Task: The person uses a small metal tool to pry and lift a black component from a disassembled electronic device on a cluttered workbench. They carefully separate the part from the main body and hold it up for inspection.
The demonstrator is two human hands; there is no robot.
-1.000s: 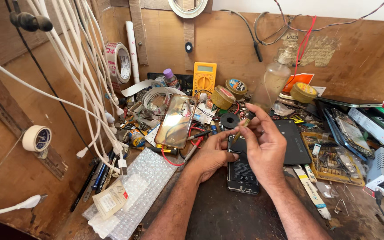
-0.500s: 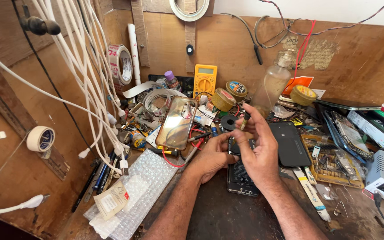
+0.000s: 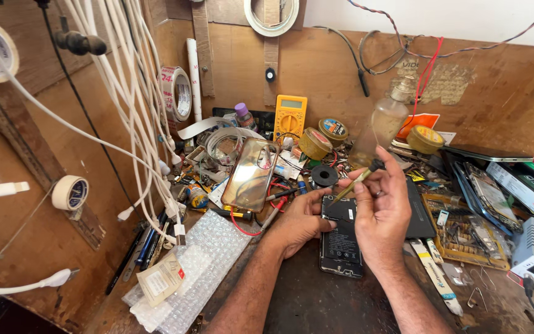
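An opened phone (image 3: 341, 238) lies face down on the wooden bench, its dark battery and board exposed. My left hand (image 3: 301, 219) rests on the phone's left edge and steadies it. My right hand (image 3: 383, 207) hovers over the phone's upper right and grips a thin screwdriver (image 3: 356, 181), tip pointing down-left toward the phone's top. A clear amber phone case (image 3: 251, 174) leans just left of the hands. A black ring-shaped part (image 3: 324, 175) sits behind the phone.
A yellow multimeter (image 3: 290, 115), solder tins (image 3: 315, 143), a glass bottle (image 3: 383, 127) and tape rolls (image 3: 176, 93) crowd the back. White cables (image 3: 137, 117) hang at the left. Bubble wrap (image 3: 202, 263) lies front left. Phone parts and boards (image 3: 465, 235) fill the right.
My right hand has lifted slightly and now shows the screwdriver angled at the phone's top. My left hand has stayed on the phone. The camera has shifted slightly.
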